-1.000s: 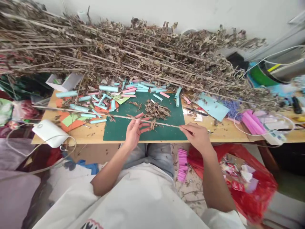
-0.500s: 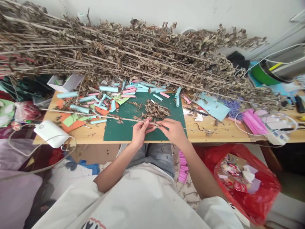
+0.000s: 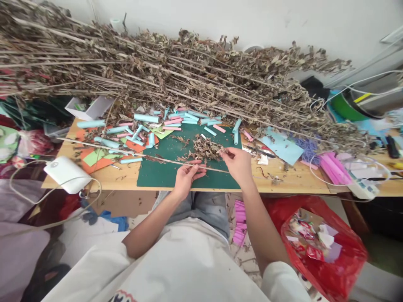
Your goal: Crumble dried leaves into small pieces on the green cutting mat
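Gripping one stalk (image 3: 141, 156), left hand (image 3: 185, 176), right hand (image 3: 238, 165) (pinching leaf crumbs (image 3: 223, 150))

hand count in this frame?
2. The left hand pinches the thin dry stem over the green mat. The right hand is beside the pile of crumbled leaves on that mat, fingers pinched at its edge. No other hands show.

A person's hands at a green cutting mat (image 3: 157, 178), handling a thin dried stem (image 3: 126, 152).
The left hand (image 3: 185, 176) grips the stem; the right hand (image 3: 239, 165) touches a pile of crumbled dry leaves (image 3: 204, 147). Bundled dried stalks (image 3: 157, 71) lie behind.
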The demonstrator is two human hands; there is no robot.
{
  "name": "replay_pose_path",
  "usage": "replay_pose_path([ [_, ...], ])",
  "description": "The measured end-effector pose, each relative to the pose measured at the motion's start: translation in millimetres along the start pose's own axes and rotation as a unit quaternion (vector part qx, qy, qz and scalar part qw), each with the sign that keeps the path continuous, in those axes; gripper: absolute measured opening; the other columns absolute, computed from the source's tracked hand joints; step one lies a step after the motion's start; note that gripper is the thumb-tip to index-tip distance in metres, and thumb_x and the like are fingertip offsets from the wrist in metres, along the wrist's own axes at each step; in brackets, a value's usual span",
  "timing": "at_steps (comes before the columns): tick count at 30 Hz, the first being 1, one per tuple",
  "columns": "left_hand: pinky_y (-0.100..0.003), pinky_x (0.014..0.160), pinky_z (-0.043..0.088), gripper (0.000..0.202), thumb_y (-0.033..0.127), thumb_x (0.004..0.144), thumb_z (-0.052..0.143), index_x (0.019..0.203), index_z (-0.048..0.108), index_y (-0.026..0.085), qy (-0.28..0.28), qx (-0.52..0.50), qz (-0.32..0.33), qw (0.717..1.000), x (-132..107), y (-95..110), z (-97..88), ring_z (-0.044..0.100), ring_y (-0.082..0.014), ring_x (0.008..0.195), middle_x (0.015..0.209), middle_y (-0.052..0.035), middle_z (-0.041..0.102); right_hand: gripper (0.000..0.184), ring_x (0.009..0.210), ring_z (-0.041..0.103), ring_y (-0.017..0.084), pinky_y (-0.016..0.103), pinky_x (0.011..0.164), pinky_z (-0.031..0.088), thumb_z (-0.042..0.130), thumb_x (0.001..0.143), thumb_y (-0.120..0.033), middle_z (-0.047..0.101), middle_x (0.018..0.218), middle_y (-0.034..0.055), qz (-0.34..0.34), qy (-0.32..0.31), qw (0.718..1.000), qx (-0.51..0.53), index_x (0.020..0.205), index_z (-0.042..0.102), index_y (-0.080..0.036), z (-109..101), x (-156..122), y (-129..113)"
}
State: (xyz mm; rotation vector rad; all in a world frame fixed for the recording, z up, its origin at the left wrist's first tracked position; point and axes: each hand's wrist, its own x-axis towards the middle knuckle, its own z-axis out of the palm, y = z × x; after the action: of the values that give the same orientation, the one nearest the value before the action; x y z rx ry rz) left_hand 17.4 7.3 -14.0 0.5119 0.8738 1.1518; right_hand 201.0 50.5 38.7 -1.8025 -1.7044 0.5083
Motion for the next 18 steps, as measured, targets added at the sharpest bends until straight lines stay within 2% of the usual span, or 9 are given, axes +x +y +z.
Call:
replay_pose_path([
  [2,-0.03,0.078,0.06,0.038,0.036,0.076,0.076,0.103,0.067,0.011,-0.001,-0.003,0.003,1.0,-0.5,0.0,-0.2,0.072,-0.0165,0.082,0.096,-0.0114,0.074,0.025,0.062,0.063,0.019,0.029,0.063,0.045,0.06,0.083,-0.037,0.071,0.069,0.0044,0.008,-0.009,1.0,0.014,0.085,0.074,-0.016,-1.0,7.3,1.1],
  [4,-0.03,0.078,0.06,0.036,0.035,0.076,0.076,0.1,0.065,0.012,0.001,-0.007,0.012,1.0,-1.0,-0.1,-0.1,0.072,-0.0165,0.082,0.096,-0.0109,0.074,0.033,0.066,0.064,0.02,0.031,0.067,0.049,0.061,0.082,-0.04,0.074,0.08,0.0061,0.01,-0.002,1.0,0.021,0.101,0.072,-0.015,-1.4,10.5,3.5],
  [7,-0.03,0.076,0.06,0.033,0.036,0.076,0.076,0.092,0.059,0.014,0.005,-0.011,0.024,1.0,-1.3,-0.3,0.0,0.072,-0.0165,0.08,0.092,-0.0092,0.075,0.042,0.083,0.066,0.023,0.038,0.082,0.051,0.057,0.086,-0.041,0.072,0.097,0.0105,-0.019,0.087,0.995,-0.035,0.118,0.064,-0.015,-2.1,2.5,4.7],
  [9,-0.029,0.074,0.06,0.033,0.038,0.076,0.076,0.09,0.056,0.015,0.006,-0.006,0.025,1.0,-0.6,-0.5,0.1,0.072,-0.0162,0.079,0.09,-0.0082,0.075,0.037,0.095,0.064,0.025,0.041,0.09,0.049,0.05,0.091,-0.038,0.07,0.102,0.012,-0.057,0.139,0.986,-0.07,0.117,0.064,-0.016,-3.5,-10.3,0.9],
  [10,-0.029,0.074,0.06,0.033,0.038,0.076,0.075,0.09,0.055,0.016,0.006,-0.003,0.025,1.0,0.0,-0.7,0.3,0.072,-0.0161,0.078,0.089,-0.0078,0.075,0.034,0.098,0.064,0.025,0.041,0.092,0.049,0.048,0.093,-0.036,0.07,0.103,0.012,-0.081,0.135,0.985,-0.071,0.115,0.065,-0.017,-4.3,-17.8,-2.3],
  [11,-0.029,0.073,0.06,0.034,0.039,0.076,0.075,0.091,0.055,0.016,0.008,-0.001,0.026,1.0,0.8,-0.9,0.8,0.072,-0.016,0.077,0.088,-0.0075,0.074,0.032,0.099,0.064,0.025,0.04,0.092,0.049,0.048,0.094,-0.035,0.07,0.104,0.0116,-0.107,0.107,0.987,-0.062,0.114,0.066,-0.018,-5.0,-25.3,-5.9],
  [15,-0.032,0.076,0.059,0.037,0.042,0.075,0.075,0.092,0.055,0.016,0.018,0.003,0.037,0.999,2.6,-2.7,5.7,0.072,-0.0165,0.077,0.087,-0.0061,0.074,0.029,0.091,0.065,0.023,0.034,0.082,0.051,0.054,0.093,-0.037,0.071,0.101,0.0083,-0.182,-0.078,0.979,-0.057,0.114,0.066,-0.023,-4.4,-48.5,-13.7],
  [16,-0.032,0.076,0.059,0.038,0.043,0.075,0.075,0.092,0.055,0.016,0.015,0.005,0.038,0.999,2.3,-3.2,7.2,0.072,-0.0166,0.077,0.087,-0.0058,0.073,0.027,0.088,0.066,0.022,0.033,0.079,0.05,0.054,0.093,-0.037,0.071,0.097,0.0076,-0.183,-0.096,0.976,-0.066,0.113,0.067,-0.023,-3.6,-51.8,-12.5],
  [18,-0.032,0.076,0.059,0.039,0.044,0.075,0.075,0.095,0.055,0.017,0.003,0.005,0.039,0.999,0.5,-3.5,9.5,0.071,-0.0167,0.078,0.089,-0.0063,0.073,0.025,0.083,0.066,0.02,0.03,0.074,0.049,0.05,0.095,-0.035,0.071,0.09,0.0061,-0.171,-0.087,0.979,-0.072,0.105,0.07,-0.023,-2.5,-56.3,-6.3],
])
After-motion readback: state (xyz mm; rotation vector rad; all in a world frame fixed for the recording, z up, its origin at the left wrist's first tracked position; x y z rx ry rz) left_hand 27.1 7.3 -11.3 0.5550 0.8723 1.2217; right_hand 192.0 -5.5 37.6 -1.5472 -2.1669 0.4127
